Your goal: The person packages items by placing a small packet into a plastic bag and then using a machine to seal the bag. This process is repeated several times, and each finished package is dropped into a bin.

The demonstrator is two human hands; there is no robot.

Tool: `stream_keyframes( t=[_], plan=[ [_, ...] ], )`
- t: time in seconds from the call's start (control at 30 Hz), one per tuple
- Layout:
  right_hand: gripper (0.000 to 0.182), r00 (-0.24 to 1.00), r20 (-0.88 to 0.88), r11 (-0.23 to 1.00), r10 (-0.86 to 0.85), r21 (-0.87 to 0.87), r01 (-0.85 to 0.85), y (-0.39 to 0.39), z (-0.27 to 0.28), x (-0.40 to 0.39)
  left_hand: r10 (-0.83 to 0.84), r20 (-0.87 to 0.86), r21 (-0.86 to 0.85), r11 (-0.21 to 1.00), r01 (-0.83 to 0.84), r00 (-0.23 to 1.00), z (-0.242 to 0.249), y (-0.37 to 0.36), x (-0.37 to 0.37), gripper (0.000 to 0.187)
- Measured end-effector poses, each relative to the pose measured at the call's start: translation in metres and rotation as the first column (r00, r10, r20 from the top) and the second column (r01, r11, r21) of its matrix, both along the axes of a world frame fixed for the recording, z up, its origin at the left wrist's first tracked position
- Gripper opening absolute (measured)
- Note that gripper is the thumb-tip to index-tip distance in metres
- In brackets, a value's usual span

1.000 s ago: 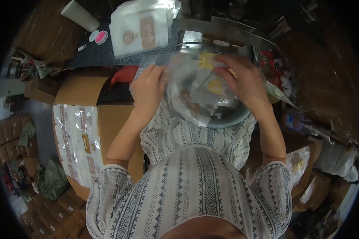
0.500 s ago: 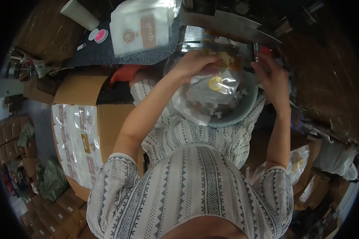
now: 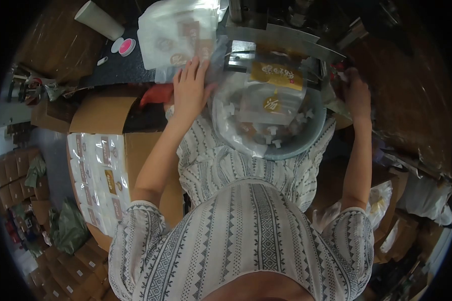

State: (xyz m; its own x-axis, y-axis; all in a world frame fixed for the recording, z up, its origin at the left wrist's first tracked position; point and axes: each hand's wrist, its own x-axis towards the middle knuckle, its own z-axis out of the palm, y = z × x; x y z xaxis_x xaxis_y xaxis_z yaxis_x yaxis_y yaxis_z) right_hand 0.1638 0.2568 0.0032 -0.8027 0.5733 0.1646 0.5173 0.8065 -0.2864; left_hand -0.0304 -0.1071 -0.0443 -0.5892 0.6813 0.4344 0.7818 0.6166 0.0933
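Observation:
My left hand [image 3: 192, 93] lies with its fingers stretched out on the near edge of a stack of printed plastic pouches [image 3: 158, 42]. A clear pouch with a gold band [image 3: 273, 93] hangs at the metal plate of a machine [image 3: 296, 40], above a grey-blue basin [image 3: 286, 153]. Small white plastic pieces [image 3: 272, 131] are in the basin, which rests on my lap. To the right of the machine, my right hand [image 3: 357, 95] has its fingers curled near a small red part [image 3: 339, 66]. What those fingers hold, if anything, is too dark to make out.
On the left stands an open carton [image 3: 153, 150] packed with white printed packs [image 3: 98, 175]. A white paper cup [image 3: 99, 20] and a small pink round tin [image 3: 127, 47] are on the dark table. Brown boxes and plastic bags [image 3: 379, 200] sit at the right.
My left hand has left the gold-banded pouch and moved left to the pouch stack. My right hand has shifted slightly right, its fingers now curled. The pouch stays at the machine.

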Motion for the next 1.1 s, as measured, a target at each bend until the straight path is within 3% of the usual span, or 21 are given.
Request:
stream_keyframes(
  t=[0.03, 0.13, 0.2, 0.27, 0.3, 0.37, 0.4, 0.47, 0.53, 0.6, 0.63, 0.7, 0.73, 0.77, 0.8, 0.83, 0.9, 0.93, 1.0, 1.07, 1.1],
  plan=[
    [0.025, 1.000, 0.011, 1.000, -0.004, 0.004, 0.004, -0.003, 0.004, -0.003, -0.003, 0.007, -0.003, 1.000, 0.003, 1.000, 0.002, -0.007, 0.001, 0.056],
    [0.021, 1.000, -0.030, 1.000, -0.002, -0.001, 0.002, -0.004, 0.010, -0.001, 0.025, 0.034, 0.073, 0.997, -0.028, 0.999, 0.018, -0.019, 0.001, 0.032],
    [0.018, 0.997, -0.080, 1.000, 0.008, -0.019, -0.009, -0.018, 0.027, 0.004, 0.099, 0.154, 0.240, 0.962, -0.135, 0.983, 0.034, -0.024, 0.014, 0.013],
    [0.017, 0.979, -0.194, 0.937, 0.066, -0.325, -0.127, -0.063, 0.068, 0.003, 0.095, 0.148, 0.274, 0.952, -0.133, 0.984, 0.049, -0.018, 0.029, 0.012],
    [0.017, 0.980, -0.189, 0.936, 0.062, -0.330, -0.122, -0.080, 0.071, -0.001, 0.086, 0.151, 0.306, 0.943, -0.129, 0.985, 0.054, -0.013, 0.038, 0.010],
    [0.017, 0.902, -0.320, 0.805, 0.289, -0.428, -0.410, -0.109, 0.076, -0.011, 0.047, 0.147, 0.295, 0.951, -0.089, 0.988, 0.063, -0.002, 0.052, 0.011],
    [0.017, 0.902, -0.323, 0.808, 0.287, -0.425, -0.409, -0.118, 0.074, -0.018, 0.013, 0.137, 0.288, 0.956, -0.052, 0.991, 0.067, 0.003, 0.057, 0.011],
    [0.018, 0.749, -0.404, 0.808, 0.524, -0.042, -0.588, -0.130, 0.061, -0.030, -0.073, 0.151, 0.320, 0.947, 0.021, 0.986, 0.072, 0.010, 0.062, 0.011],
    [0.020, 0.718, -0.416, 0.766, 0.557, -0.077, -0.638, -0.134, 0.054, -0.033, -0.157, 0.162, 0.351, 0.932, 0.092, 0.974, 0.072, 0.015, 0.065, 0.011],
    [0.022, 0.688, -0.425, 0.719, 0.588, -0.113, -0.685, -0.133, 0.050, -0.033, -0.262, 0.388, 0.282, 0.947, 0.157, 0.884, 0.064, 0.018, 0.069, 0.013],
    [0.022, 0.727, -0.407, 0.719, 0.553, -0.207, -0.663, -0.131, 0.049, -0.033, -0.262, 0.387, 0.282, 0.947, 0.157, 0.884, 0.059, 0.022, 0.070, 0.013],
    [0.023, 0.763, -0.386, 0.715, 0.518, -0.294, -0.634, -0.124, 0.048, -0.033, -0.350, 0.542, 0.262, 0.934, 0.242, 0.764, 0.049, 0.036, 0.069, 0.016],
    [0.023, 0.832, -0.372, 0.763, 0.412, -0.358, -0.538, -0.118, 0.049, -0.034, -0.352, 0.538, 0.264, 0.933, 0.243, 0.766, 0.041, 0.047, 0.066, 0.016],
    [0.024, 0.888, -0.347, 0.795, 0.301, -0.423, -0.434, -0.113, 0.049, -0.031, -0.287, 0.728, 0.289, 0.952, 0.100, 0.623, 0.032, 0.059, 0.062, 0.017],
    [0.024, 0.887, -0.346, 0.796, 0.304, -0.420, -0.437, -0.108, 0.051, -0.028, -0.231, 0.872, 0.277, 0.960, -0.046, 0.433, 0.027, 0.070, 0.058, 0.019],
    [0.024, 0.900, -0.330, 0.838, 0.286, -0.369, -0.402, -0.102, 0.053, -0.024, -0.234, 0.870, 0.282, 0.958, -0.048, 0.435, 0.027, 0.081, 0.052, 0.019],
    [0.025, 0.913, -0.312, 0.876, 0.263, -0.319, -0.362, -0.091, 0.056, -0.015, -0.434, 0.898, 0.434, 0.852, -0.294, 0.068, 0.034, 0.096, 0.043, 0.027],
    [0.025, 0.933, -0.276, 0.919, 0.231, -0.252, -0.302, -0.086, 0.058, -0.010, -0.434, 0.899, 0.432, 0.853, -0.293, 0.065, 0.041, 0.099, 0.041, 0.027],
    [0.025, 0.951, -0.242, 0.954, 0.195, -0.180, -0.241, -0.057, 0.048, -0.003, -0.434, 0.894, 0.353, 0.836, -0.419, -0.112, 0.054, 0.104, 0.039, 0.027],
    [0.029, 0.970, -0.198, 0.966, 0.141, 0.241, -0.091, -0.008, 0.010, -0.004, -0.455, 0.886, 0.379, 0.825, -0.419, -0.093, 0.050, 0.103, 0.042, 0.029],
    [0.029, 0.971, -0.196, 0.967, 0.139, 0.238, -0.091, -0.004, -0.001, -0.001, -0.477, 0.876, 0.407, 0.810, -0.423, -0.068, 0.046, 0.101, 0.044, 0.030]
  ],
)
